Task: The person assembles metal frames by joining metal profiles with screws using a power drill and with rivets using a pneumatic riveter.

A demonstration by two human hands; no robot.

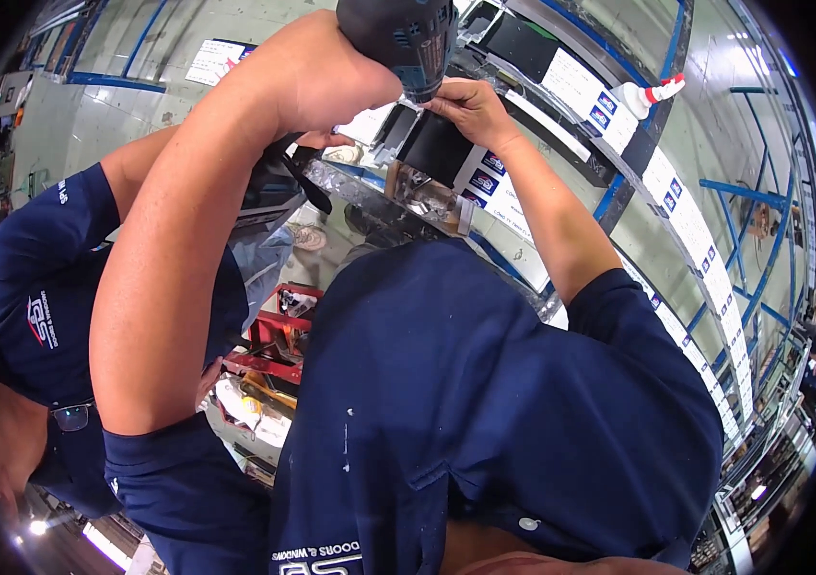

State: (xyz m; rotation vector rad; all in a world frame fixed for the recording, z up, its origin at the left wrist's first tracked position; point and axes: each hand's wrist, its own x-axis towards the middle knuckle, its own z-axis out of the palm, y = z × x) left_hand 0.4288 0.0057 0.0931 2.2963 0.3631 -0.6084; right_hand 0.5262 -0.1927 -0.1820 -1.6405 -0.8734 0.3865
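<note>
A dark cordless drill [406, 43] with blue-grey parts points down at the top centre. My left hand [346, 77] is closed around it, with most of the fingers hidden. Close beside the drill's tip, my right hand [473, 110] pinches thumb and fingers together; whatever they hold is too small to make out. Directly below both hands lies a black and silver profile frame [437, 149] with white labelled film [507, 206] on it.
At my left stands a co-worker in a navy shirt [34, 259], whose hand [324, 140] shows past my forearm. A white bottle with a red nozzle [640, 99] stands on long labelled profiles [669, 196] to the right. Blue racks [748, 196] lie beyond, and a red metal frame [274, 331] sits lower left.
</note>
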